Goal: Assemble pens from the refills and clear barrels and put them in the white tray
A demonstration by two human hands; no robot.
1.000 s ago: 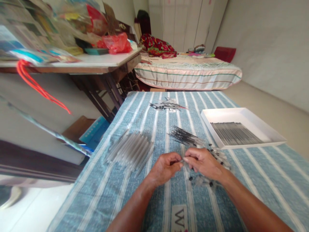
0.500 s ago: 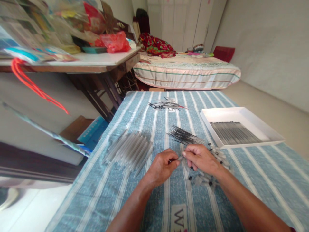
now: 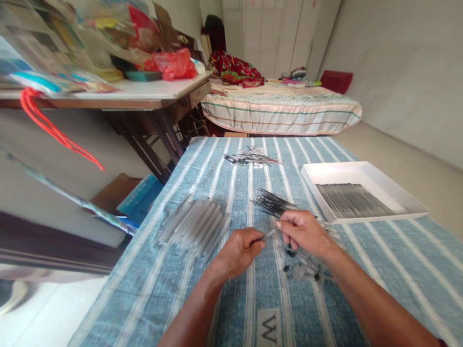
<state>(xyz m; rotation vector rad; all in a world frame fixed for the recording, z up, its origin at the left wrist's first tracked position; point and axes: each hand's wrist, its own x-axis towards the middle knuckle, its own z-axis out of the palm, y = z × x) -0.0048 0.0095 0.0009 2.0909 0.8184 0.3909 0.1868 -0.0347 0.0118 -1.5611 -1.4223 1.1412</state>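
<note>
Between my two hands stretches a thin, pale, see-through piece that looks like a pen [image 3: 270, 233]. My left hand [image 3: 241, 251] is closed around one end, thumb against the curled fingers. Thumb and fingertips of my right hand [image 3: 303, 232] pinch the other end. Grey translucent pen barrels [image 3: 195, 224] lie side by side left of my left hand. Just beyond my right hand is a bundle of thin dark pen refills [image 3: 273, 201]. Clear pen caps with black tips [image 3: 306, 267] are heaped under and beside my right hand, which partly hides them.
A white open box [image 3: 365, 168] at the right holds a row of dark-grey pens [image 3: 352, 200]. Loose black pieces [image 3: 251, 157] lie at the far end of the striped cloth [image 3: 231, 308]. A cluttered side table [image 3: 144, 94] stands left, a bed [image 3: 282, 113] beyond.
My hands have moved slightly apart, so more of the pale piece shows between them. My right hand has turned a little, and the piles lie as before.
</note>
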